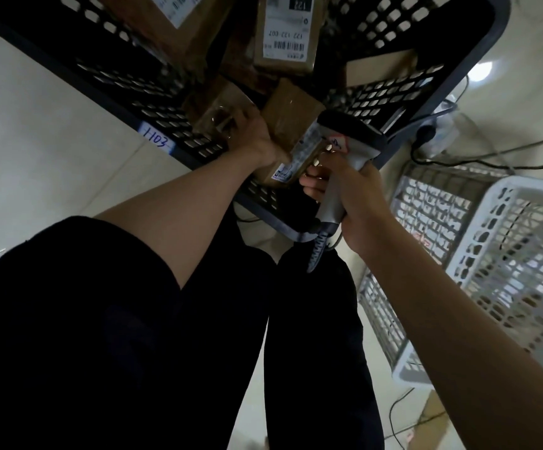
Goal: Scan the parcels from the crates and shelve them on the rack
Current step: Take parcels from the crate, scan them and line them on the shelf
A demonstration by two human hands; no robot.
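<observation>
The left hand [257, 141] grips a parcel [291, 138], tilting its label toward the scanner [345, 151] clasped in the right hand [351, 196] just beside.

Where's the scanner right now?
Head view, centre: the scanner is gripped in the right hand, over the black crate's near rim, beside the left hand's parcel.

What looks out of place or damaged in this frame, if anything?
Nothing stands out. The left hand holds a cardboard parcel over the black crate while the right hand grips the barcode scanner beside it. The crate's other parcels lie jumbled, not visibly damaged.
</observation>
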